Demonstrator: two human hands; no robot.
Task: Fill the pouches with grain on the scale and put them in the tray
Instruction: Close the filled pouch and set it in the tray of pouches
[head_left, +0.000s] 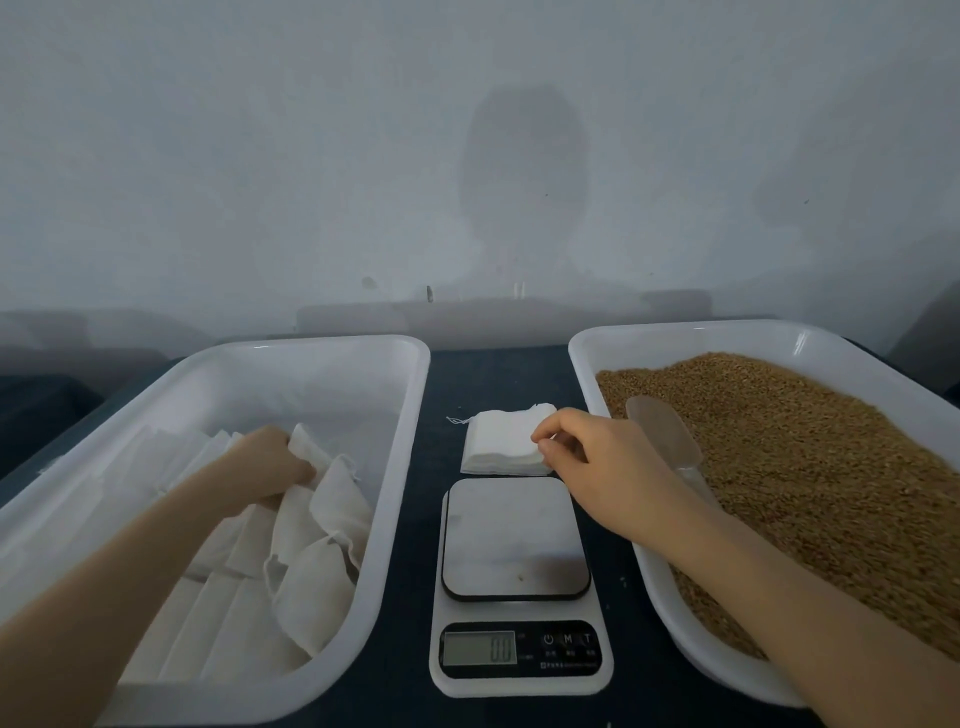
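Behind scale (514, 540), R grip (602, 457) pinches pouch stack (498, 441) edge; L grip (265, 457) holds filled pouch (309, 448).

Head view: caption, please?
Left hand grips a filled pouch in the tray; right hand pinches the pouch stack beyond the scale.

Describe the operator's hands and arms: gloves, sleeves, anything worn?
Nothing worn that shows. The left hand and right hand have no gloves and no rings visible. The left forearm and right forearm are uncovered to the frame edge: no sleeve, watch or wristband in view.
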